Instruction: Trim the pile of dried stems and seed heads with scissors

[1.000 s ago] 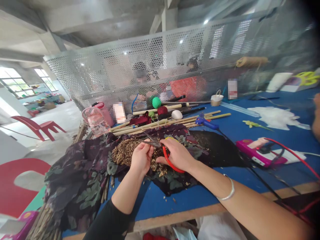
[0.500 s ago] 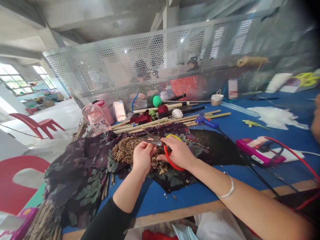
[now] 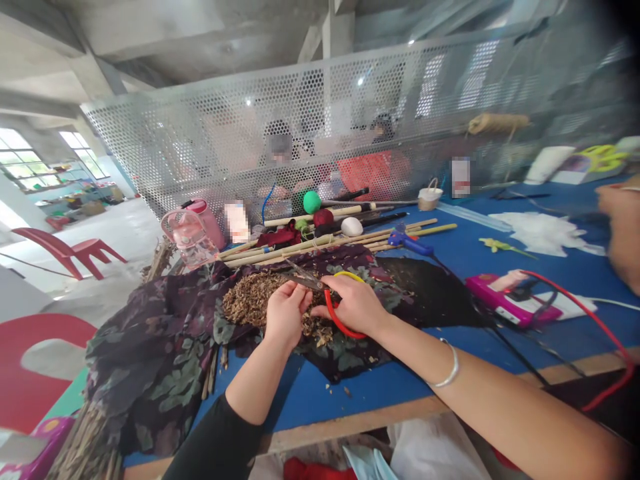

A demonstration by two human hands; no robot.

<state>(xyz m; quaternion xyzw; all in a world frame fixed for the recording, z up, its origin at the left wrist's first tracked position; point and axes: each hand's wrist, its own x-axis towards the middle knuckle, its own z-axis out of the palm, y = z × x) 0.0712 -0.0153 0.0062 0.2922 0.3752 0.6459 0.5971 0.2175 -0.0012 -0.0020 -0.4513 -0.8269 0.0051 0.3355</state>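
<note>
My right hand (image 3: pixel 356 305) grips scissors (image 3: pixel 327 298) with red and yellow handles, blades pointing left over a heap of brown chopped bits (image 3: pixel 250 298). My left hand (image 3: pixel 286 313) is closed in a pinch right at the blades, holding something small that I cannot make out. Both hands hover over a dark flowered cloth (image 3: pixel 160 347) spread on the blue table (image 3: pixel 400 390). A silver bangle (image 3: pixel 449 365) circles my right wrist.
Bamboo sticks (image 3: pixel 340 241), coloured balls, a pink bottle (image 3: pixel 193 235) and a blue glue gun (image 3: pixel 410 243) lie behind the cloth. A pink device (image 3: pixel 505 293) with red cable sits right. A perforated metal screen (image 3: pixel 350 127) has people behind it. Another person's hand (image 3: pixel 623 227) shows far right. Red chairs stand left.
The scissors' blades have closed slightly and both hands have shifted a little up the cloth. The other person's hand at the far right has moved further into view.
</note>
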